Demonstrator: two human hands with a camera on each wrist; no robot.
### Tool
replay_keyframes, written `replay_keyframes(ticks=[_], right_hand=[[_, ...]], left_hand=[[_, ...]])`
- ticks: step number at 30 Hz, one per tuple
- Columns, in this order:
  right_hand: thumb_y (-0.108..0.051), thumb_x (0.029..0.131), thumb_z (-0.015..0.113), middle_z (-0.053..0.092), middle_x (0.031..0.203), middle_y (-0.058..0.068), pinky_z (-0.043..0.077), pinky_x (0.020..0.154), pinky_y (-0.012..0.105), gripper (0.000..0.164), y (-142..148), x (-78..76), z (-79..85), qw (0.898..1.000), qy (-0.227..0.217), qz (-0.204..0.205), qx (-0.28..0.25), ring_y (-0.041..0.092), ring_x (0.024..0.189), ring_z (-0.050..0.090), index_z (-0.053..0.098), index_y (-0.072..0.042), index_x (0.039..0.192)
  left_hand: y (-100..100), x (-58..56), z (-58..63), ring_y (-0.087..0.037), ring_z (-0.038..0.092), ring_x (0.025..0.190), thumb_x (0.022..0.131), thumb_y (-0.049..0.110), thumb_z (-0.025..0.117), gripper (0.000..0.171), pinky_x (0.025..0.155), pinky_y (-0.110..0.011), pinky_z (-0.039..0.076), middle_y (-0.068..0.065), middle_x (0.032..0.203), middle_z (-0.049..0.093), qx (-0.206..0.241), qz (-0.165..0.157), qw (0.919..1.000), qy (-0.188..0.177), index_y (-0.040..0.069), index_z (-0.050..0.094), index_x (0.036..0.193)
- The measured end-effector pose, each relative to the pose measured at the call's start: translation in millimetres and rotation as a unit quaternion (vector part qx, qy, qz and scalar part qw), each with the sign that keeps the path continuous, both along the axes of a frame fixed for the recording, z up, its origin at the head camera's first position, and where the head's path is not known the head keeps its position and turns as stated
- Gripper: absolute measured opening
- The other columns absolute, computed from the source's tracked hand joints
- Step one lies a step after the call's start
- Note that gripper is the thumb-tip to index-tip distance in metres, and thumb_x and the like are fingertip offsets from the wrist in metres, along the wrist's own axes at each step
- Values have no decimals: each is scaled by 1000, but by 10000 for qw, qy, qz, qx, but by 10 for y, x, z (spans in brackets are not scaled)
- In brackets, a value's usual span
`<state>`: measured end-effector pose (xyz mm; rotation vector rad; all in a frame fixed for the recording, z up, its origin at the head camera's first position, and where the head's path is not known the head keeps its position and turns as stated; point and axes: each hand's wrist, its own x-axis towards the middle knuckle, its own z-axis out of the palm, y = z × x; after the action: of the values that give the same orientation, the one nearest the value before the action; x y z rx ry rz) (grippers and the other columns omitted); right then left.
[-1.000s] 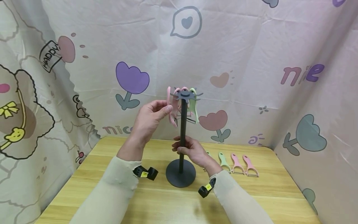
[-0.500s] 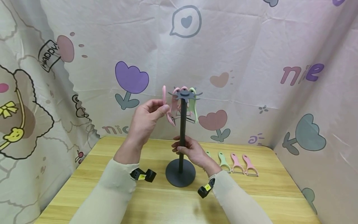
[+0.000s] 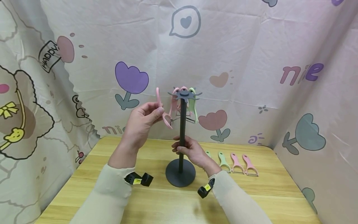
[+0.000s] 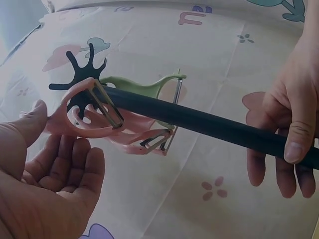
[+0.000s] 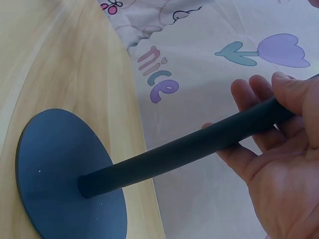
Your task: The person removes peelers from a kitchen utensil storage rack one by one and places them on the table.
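My left hand (image 3: 142,123) pinches a pink peeler (image 3: 165,119) by its handle, apart from and left of the dark rack (image 3: 183,124). In the left wrist view, that peeler (image 4: 64,117) has its metal blade toward the rack's pole. Lower down, my right hand (image 3: 193,151) grips the pole, thumb in front and fingers behind; the right wrist view shows this hand (image 5: 284,164) around the pole (image 5: 199,144) too. From the rack's hooks hang pink peelers (image 3: 174,101) and a green peeler (image 3: 192,104), partly hidden behind the pole.
The rack's round base (image 3: 180,178) stands on the wooden table (image 3: 156,199). Right of it lie pink peelers (image 3: 237,163) and green peelers (image 3: 223,161) in a row, one partly behind my right wrist. A printed cloth (image 3: 240,46) hangs behind the table.
My left hand has moved left and slightly down, carrying the pink peeler off and away from the rack's hook. My right hand keeps its place on the pole.
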<state>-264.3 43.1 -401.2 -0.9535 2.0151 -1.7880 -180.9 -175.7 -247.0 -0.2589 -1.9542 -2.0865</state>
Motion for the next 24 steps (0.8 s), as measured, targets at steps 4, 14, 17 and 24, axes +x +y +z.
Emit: replay_keyframes(ticks=[4, 14, 17, 24], right_hand=[[-3, 107, 58, 66, 131, 30, 60, 102, 45, 38, 2, 5, 7, 10000, -2, 15, 18, 32, 117, 73, 54, -3, 145], [-4, 107, 59, 68, 129, 26, 60, 101, 45, 37, 5, 0, 12, 10000, 64, -22, 39, 31, 116, 74, 57, -7, 143], [-4, 106, 60, 68, 129, 27, 60, 101, 44, 37, 5, 3, 14, 10000, 74, -30, 38, 31, 115, 74, 57, -7, 143], [-4, 106, 60, 69, 128, 25, 61, 100, 43, 37, -5, 12, 20, 9999, 59, -64, 60, 31, 115, 74, 56, -5, 143]], left_hand=[[-30, 20, -42, -19, 71, 106, 103, 12, 70, 25, 110, -34, 54, -5, 110, 66, -22, -12, 10000, 6, 3, 67, 126], [-113, 70, -172, -21, 70, 108, 102, 13, 71, 28, 104, -26, 56, -1, 107, 67, -216, 15, 9997, -150, 1, 66, 127], [-142, 74, -227, -19, 70, 107, 103, 13, 70, 29, 103, -25, 56, -1, 107, 68, -216, 17, 9996, -167, -1, 65, 128], [-238, 95, -398, -16, 70, 105, 102, 13, 71, 23, 100, -23, 57, -1, 105, 67, -109, 166, 9994, -294, 4, 67, 122]])
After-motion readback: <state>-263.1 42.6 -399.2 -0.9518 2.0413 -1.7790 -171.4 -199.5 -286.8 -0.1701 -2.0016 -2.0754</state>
